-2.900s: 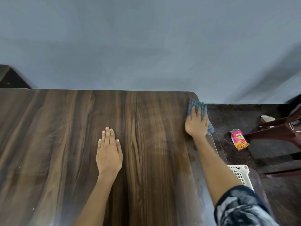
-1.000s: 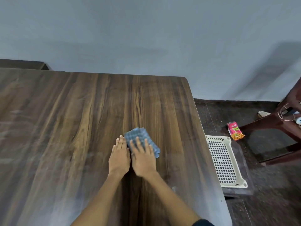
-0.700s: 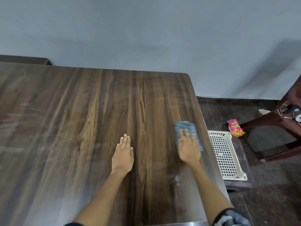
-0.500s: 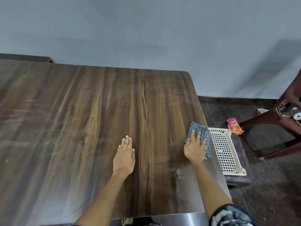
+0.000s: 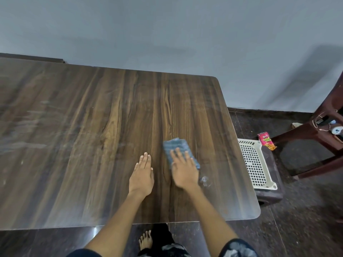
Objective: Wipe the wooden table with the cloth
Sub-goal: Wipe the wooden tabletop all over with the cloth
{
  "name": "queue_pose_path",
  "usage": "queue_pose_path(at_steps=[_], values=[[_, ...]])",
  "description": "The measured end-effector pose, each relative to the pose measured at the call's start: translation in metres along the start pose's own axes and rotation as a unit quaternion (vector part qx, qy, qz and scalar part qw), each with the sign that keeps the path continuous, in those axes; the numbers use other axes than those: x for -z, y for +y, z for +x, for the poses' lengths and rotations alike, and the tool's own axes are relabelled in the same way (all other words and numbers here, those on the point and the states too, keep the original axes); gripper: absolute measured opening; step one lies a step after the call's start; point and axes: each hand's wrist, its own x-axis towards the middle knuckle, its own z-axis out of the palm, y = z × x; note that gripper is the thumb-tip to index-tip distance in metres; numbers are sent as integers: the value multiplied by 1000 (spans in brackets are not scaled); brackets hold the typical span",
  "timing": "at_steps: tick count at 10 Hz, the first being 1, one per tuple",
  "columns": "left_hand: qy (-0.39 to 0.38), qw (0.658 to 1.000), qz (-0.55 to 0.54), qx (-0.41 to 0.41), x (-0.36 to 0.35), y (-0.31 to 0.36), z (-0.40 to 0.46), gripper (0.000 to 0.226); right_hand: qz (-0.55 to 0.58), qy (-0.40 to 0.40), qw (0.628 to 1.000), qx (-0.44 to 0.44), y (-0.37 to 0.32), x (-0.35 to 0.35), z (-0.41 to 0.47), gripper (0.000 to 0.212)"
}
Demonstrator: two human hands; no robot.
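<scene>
A dark wooden table (image 5: 83, 145) fills most of the view. A blue checked cloth (image 5: 176, 147) lies flat on it, right of the middle and near the front. My right hand (image 5: 183, 171) presses down on the cloth's near half with its fingers spread. My left hand (image 5: 142, 175) rests flat on the bare wood just left of it, palm down and holding nothing. A small whitish smear (image 5: 204, 179) shows on the wood right of my right wrist.
A cream plastic basket (image 5: 256, 164) stands on a dark stool beside the table's right edge. A red snack packet (image 5: 266, 140) lies on the floor beyond it, by a brown chair (image 5: 315, 127). A grey wall (image 5: 167, 34) runs behind the table. My bare foot (image 5: 145, 240) shows below the front edge.
My right hand has slid the cloth left from the table's right edge toward the middle, close to my left hand. The left hand has stayed flat in place. The view has tilted down.
</scene>
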Motion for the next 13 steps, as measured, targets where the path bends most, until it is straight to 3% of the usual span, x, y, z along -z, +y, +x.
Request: queue_pose_path(at_steps=[2, 3, 4, 6, 7, 8, 10, 11, 12, 13], values=[[4, 1000, 0, -11, -1, -6, -14, 49, 41, 20, 973, -227, 143, 37, -7, 53], [13, 1000, 0, -7, -2, -6, -18, 49, 69, 11, 957, -281, 136, 38, -9, 54], [16, 1000, 0, 1, -3, -3, -22, 49, 36, 25, 969, -245, 85, 22, -7, 55], [6, 1000, 4, 13, -5, -1, -28, 53, 18, -39, 999, 5, -52, -27, -40, 57], [18, 1000, 1, 17, -7, -4, -36, 56, 37, -41, 998, 30, -66, -27, -55, 64], [13, 1000, -15, 15, -6, -3, -42, 52, 27, -40, 998, 38, -39, -16, -51, 50], [4, 1000, -3, 23, -7, -2, -51, 50, 32, 28, 988, -148, 75, 4, -72, 51], [5, 1000, -1, 30, -8, 1, -56, 50, 68, 24, 970, -230, 108, 12, -83, 51], [9, 999, 1, 40, -11, 5, -62, 50, 76, 16, 959, -273, 91, 10, -78, 53], [8, 999, 2, 45, -14, 7, -69, 50, 44, 1, 981, -191, 44, -4, -76, 56]])
